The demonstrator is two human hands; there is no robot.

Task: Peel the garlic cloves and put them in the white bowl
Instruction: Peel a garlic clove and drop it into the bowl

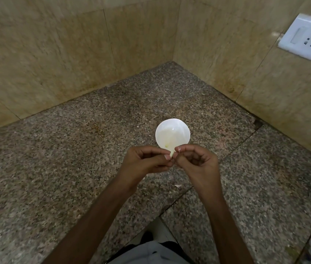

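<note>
A small white bowl [172, 133] stands on the speckled granite counter [74, 159], just beyond my hands. Something pale lies at its near inside edge, too blurred to name. My left hand [145, 161] and my right hand [196, 162] meet in front of the bowl and together pinch a pale garlic clove [172, 153] between fingertips and thumbs. Only the clove's tip shows above the fingers. The fingers of both hands are curled inward.
Beige tiled walls close the counter's far corner. A white socket and switch plate [306, 36] is on the right wall. A scrap of pale peel [176, 185] lies on the counter below my hands. The counter's near edge runs by my body.
</note>
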